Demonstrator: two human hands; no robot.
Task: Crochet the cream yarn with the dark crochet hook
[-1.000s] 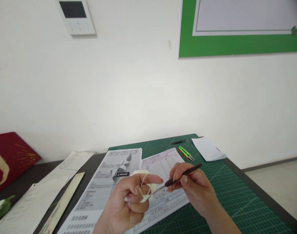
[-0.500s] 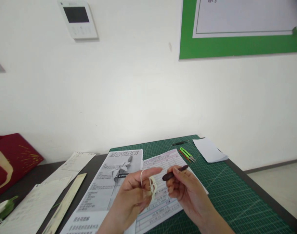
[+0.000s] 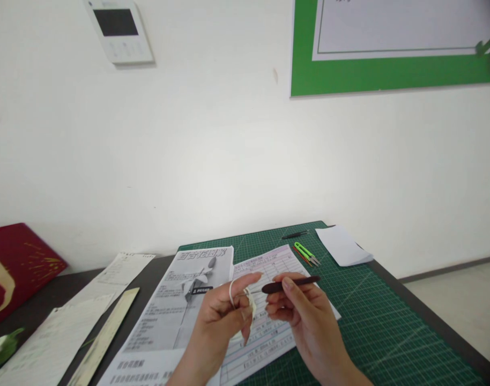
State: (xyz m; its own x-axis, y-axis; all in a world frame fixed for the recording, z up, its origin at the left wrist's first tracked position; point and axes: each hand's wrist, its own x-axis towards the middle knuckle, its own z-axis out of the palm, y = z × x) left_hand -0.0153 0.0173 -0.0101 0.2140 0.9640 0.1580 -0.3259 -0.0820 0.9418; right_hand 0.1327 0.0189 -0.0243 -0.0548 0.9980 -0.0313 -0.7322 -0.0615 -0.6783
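My left hand pinches a small piece of white crochet work between thumb and fingers, and a strand of the white yarn loops around its raised index finger. In my right hand is a crochet hook with a dark brown handle, gripped between thumb and fingers. Its thin metal shaft points left and reaches the white work; whether the tip is through a stitch is too small to tell. Both hands are raised over a printed pattern sheet and a lined, printed sheet.
A green cutting mat covers much of the dark table. On it lie green thread snips, a black slim tool and white paper. To the left are a ruler, written sheets and a dark red bag.
The crochet hook has turned flatter in my right hand, and its shaft now meets the white work. My left fingers have shifted slightly around the yarn. The view has moved a little.
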